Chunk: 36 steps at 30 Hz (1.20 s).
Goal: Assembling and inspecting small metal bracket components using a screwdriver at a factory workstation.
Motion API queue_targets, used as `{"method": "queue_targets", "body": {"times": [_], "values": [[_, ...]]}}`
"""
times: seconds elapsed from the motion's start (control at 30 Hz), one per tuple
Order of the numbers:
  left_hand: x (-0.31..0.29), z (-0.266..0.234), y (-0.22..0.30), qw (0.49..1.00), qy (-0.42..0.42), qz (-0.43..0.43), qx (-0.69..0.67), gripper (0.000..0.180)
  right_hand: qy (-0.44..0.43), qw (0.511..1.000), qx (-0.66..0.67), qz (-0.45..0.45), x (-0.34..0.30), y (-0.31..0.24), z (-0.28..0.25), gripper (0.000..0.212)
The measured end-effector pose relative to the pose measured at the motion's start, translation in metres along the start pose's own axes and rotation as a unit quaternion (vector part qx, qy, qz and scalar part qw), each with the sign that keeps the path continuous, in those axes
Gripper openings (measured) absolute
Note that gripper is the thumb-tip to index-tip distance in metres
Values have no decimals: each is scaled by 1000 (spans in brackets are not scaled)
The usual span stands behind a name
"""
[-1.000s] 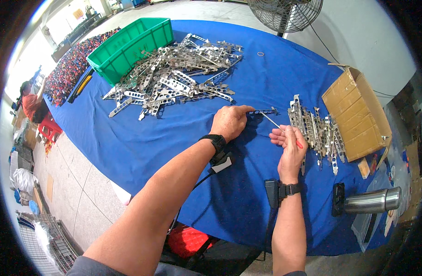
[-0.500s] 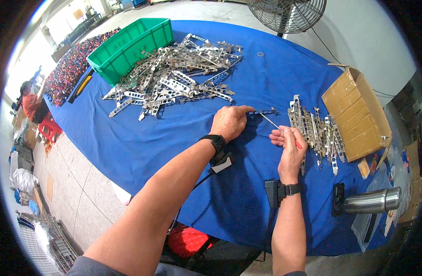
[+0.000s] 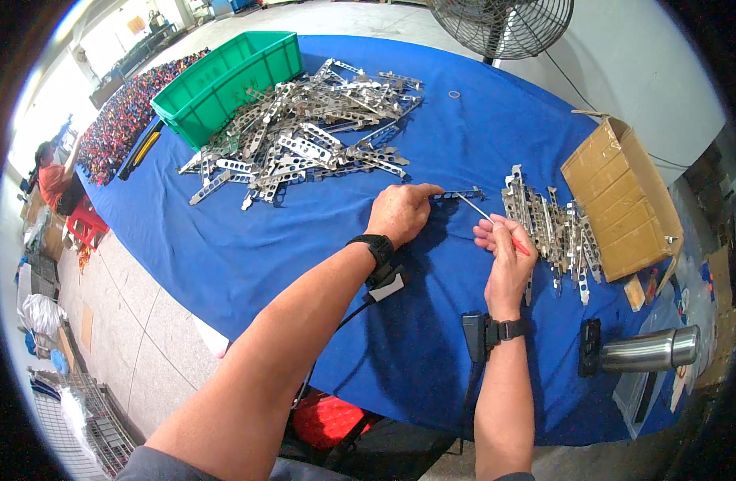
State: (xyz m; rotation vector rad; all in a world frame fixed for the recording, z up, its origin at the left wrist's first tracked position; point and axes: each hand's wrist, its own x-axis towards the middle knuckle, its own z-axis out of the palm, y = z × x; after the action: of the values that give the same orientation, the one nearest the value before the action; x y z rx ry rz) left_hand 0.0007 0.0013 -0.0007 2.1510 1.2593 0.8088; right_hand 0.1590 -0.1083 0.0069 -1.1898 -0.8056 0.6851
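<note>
Under my left hand [image 3: 400, 215] lies a perforated metal strip [image 3: 458, 195], flat on the blue cloth. My left fingers are curled, with the index finger stretched over the strip's left end and holding it; the thumb is mostly hidden. Closed around a thin metal rod tool with a red handle [image 3: 521, 248], my right hand [image 3: 508, 248] is just right of the strip. The rod's tip is at the strip's holes; whether it touches cannot be made out. Beside my right hand, a row of similar metal strips [image 3: 554, 228] lies close together.
A large heap of metal strips [image 3: 304, 132] lies at the far left, against a green crate [image 3: 223, 84]. Right stand a cardboard box [image 3: 623, 196] and a lying steel flask [image 3: 652, 350]. A fan [image 3: 504, 24] stands behind the table. Far left, a person [image 3: 55, 180] sits.
The tip of the red-handled tool has shifted slightly up and right along the strip, with my right hand tilting a little. My left hand and the strip stay in place.
</note>
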Motion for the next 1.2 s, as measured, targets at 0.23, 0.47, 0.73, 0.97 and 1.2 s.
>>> {"method": "queue_targets", "body": {"times": [0.23, 0.47, 0.73, 0.97, 1.2], "values": [[2, 8, -10, 998, 42, 50, -4, 30, -25, 1000, -13, -6, -1, 1, -4, 21], [1, 8, -10, 997, 47, 54, -9, 31, -8, 1000, -13, 2, 1, 4, -4, 22], [0, 6, -7, 998, 39, 42, -12, 32, -41, 998, -40, -2, 1, 5, -7, 22], [1, 7, -9, 998, 41, 47, -17, 31, -30, 999, -13, -10, 0, 3, -3, 24], [1, 7, -8, 998, 38, 43, -9, 31, -33, 999, -15, -7, 0, 5, -5, 24]]}}
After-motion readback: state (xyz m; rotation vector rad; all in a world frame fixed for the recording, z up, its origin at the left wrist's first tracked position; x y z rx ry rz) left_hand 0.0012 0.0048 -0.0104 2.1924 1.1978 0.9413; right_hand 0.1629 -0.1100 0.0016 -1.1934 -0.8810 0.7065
